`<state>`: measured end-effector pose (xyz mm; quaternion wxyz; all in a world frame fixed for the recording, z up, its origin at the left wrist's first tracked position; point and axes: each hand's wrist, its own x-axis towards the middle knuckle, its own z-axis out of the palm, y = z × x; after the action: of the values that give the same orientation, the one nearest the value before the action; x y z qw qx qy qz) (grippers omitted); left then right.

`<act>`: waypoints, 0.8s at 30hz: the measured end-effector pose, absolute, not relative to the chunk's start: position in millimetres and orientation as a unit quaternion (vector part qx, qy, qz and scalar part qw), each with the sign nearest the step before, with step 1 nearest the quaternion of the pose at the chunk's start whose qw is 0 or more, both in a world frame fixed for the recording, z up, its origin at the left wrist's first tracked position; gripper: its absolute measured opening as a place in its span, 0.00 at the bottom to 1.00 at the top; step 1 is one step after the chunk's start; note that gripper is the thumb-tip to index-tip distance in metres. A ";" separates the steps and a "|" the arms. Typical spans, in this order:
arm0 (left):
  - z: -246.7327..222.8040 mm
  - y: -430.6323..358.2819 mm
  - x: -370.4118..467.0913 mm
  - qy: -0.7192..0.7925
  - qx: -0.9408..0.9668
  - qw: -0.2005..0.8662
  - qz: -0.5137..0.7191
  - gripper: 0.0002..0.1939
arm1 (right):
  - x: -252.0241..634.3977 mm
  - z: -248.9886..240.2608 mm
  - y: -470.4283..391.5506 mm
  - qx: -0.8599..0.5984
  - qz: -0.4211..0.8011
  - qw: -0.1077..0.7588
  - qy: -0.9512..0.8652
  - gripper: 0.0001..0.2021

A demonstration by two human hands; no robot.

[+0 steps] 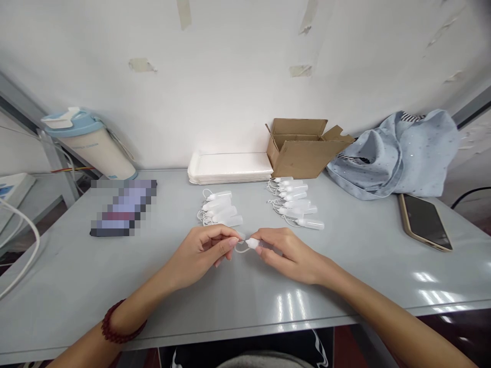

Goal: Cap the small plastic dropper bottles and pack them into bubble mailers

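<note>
My right hand (286, 254) pinches a small white bottle (252, 243) by its body, with the pointed tip facing left. A thin white cord loops below the tip toward my left hand (209, 249). The left fingertips are pressed together close to the tip; what lies between them is too small to name. Beyond my hands, several like bottles with cords lie in a left group (219, 205), and several more lie in a right group (297, 197).
Behind the bottles stand a stack of white trays (230, 167) and an open cardboard box (303, 153). A blurred phone-like object (125, 207) and a tumbler (94, 145) are at left. A blue cloth bag (406, 153) and a phone (425, 222) lie at right on the grey table (230, 301).
</note>
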<state>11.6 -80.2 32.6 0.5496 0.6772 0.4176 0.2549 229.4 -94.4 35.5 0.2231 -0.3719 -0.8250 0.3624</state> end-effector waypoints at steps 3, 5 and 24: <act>32.2 -80.6 11.7 0.414 0.673 0.556 0.258 0.11 | 230.0 35.3 -94.5 -0.372 0.362 0.221 -0.825 0.11; 32.5 -81.0 11.8 0.416 0.673 0.555 0.257 0.11 | 230.1 35.1 -94.6 -0.373 0.360 0.220 -0.826 0.11; 32.9 -81.2 14.2 0.435 0.701 0.508 0.247 0.11 | 230.0 30.9 -90.0 -0.371 0.348 0.217 -0.833 0.11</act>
<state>14.2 -81.2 32.9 0.5080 0.7009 0.4352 0.2474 230.0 -90.0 30.9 0.2168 -0.3709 -0.8334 0.3477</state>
